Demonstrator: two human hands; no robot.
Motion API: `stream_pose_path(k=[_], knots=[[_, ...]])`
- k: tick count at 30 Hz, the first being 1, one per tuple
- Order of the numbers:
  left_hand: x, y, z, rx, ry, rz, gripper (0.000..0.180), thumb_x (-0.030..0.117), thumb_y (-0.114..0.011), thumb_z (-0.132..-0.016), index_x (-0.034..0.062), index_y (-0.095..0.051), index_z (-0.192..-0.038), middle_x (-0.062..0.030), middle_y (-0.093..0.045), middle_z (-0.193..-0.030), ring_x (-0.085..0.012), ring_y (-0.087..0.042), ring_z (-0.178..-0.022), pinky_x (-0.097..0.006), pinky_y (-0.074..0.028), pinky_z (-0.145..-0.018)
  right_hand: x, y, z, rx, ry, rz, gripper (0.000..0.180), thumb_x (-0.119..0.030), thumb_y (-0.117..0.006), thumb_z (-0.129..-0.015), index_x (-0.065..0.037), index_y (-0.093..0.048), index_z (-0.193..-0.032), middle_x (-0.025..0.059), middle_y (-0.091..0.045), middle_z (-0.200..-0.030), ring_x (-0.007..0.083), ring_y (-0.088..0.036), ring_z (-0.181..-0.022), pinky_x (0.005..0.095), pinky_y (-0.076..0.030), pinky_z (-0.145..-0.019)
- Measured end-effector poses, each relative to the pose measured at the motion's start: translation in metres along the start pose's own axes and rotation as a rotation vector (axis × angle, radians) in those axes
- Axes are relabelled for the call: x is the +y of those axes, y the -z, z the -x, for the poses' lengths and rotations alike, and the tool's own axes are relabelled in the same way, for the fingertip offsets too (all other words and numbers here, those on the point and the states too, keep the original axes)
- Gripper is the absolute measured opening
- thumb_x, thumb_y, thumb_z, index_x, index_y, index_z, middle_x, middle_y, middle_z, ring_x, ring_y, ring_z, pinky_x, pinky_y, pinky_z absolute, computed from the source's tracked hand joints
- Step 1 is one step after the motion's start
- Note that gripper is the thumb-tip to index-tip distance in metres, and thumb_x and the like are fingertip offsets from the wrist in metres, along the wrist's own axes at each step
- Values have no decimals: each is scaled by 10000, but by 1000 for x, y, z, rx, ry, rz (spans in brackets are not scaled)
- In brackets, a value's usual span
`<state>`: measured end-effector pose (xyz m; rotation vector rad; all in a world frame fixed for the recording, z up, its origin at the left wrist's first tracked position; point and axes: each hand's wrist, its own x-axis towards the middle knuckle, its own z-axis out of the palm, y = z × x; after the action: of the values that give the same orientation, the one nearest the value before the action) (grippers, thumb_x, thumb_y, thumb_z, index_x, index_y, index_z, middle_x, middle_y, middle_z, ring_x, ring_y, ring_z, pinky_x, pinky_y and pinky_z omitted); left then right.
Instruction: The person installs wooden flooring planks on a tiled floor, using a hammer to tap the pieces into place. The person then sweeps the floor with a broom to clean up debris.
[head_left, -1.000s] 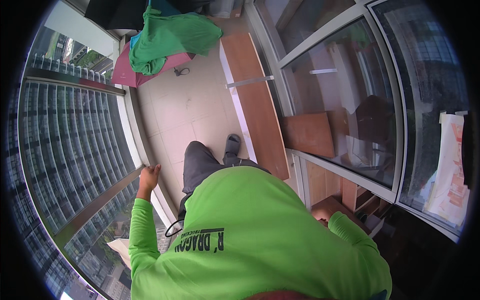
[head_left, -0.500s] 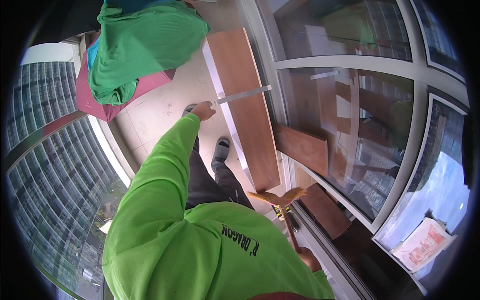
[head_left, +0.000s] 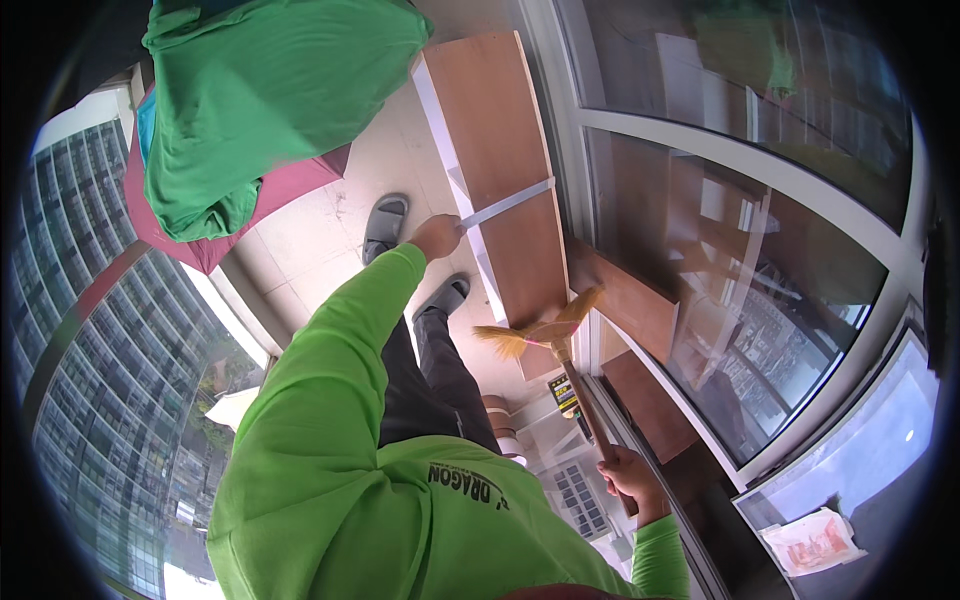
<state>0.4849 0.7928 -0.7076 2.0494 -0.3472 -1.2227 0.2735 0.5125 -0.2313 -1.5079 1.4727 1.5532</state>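
My left hand (head_left: 437,237) reaches forward on a green sleeve and closes on the white front edge of a long brown shelf board (head_left: 500,150), where a white cross strip (head_left: 508,203) meets it. My right hand (head_left: 630,478) is low at the right, gripping the dark handle of a straw broom (head_left: 530,335). The broom's yellow bristles fan out against the near end of the board, beside the door frame. My dark trousers and grey sandals (head_left: 385,225) stand on the tiled floor just left of the shelf.
A green cloth (head_left: 270,90) hangs over a pink one (head_left: 280,200) at the upper left. A glass balcony railing (head_left: 120,330) runs along the left, glass sliding doors (head_left: 720,230) along the right. A white gridded unit (head_left: 575,495) sits by my right hand.
My left hand left the railing at the left and went forward to the shelf's white edge. The view swung right, and my right hand with the broom came into sight.
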Motion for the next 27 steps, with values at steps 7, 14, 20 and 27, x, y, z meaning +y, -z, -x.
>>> stream_pose_path(k=[7,14,20,27], knots=[[-76,95,217,25,184,-220,352,328,-459,-998,26,-636,-1033,-213,-661,-1070,-374,-631,-1021,-463,-497,-899,-151,67,52,-19,252,136,111,-112,-606,-921,-6,-604,-893,29,-548,-651,128,-550,-484,283,-454,-446],[-138,109,356,2,587,-220,344,311,-471,-989,13,-642,-1012,-237,-673,-1030,-406,-639,-988,-496,-501,-888,-372,113,40,111,908,137,162,-211,-595,-943,-50,-580,-941,5,-546,-702,100,-501,-457,245,-408,-423],[-201,54,396,29,664,-97,381,354,-496,-976,5,-647,-1010,-247,-675,-1036,-445,-617,-1003,-506,-480,-899,-402,51,15,231,1086,-104,199,-214,-574,-974,-19,-573,-1017,-5,-510,-714,85,-491,-494,256,-407,-438],[-209,40,379,78,717,368,314,284,-563,-957,-20,-638,-933,-116,-672,-781,-210,-635,-569,-353,-518,-518,-76,-15,-75,96,493,-179,373,-170,-580,-961,-107,-559,-1329,-4,-505,-644,106,-473,-439,283,-450,-419]])
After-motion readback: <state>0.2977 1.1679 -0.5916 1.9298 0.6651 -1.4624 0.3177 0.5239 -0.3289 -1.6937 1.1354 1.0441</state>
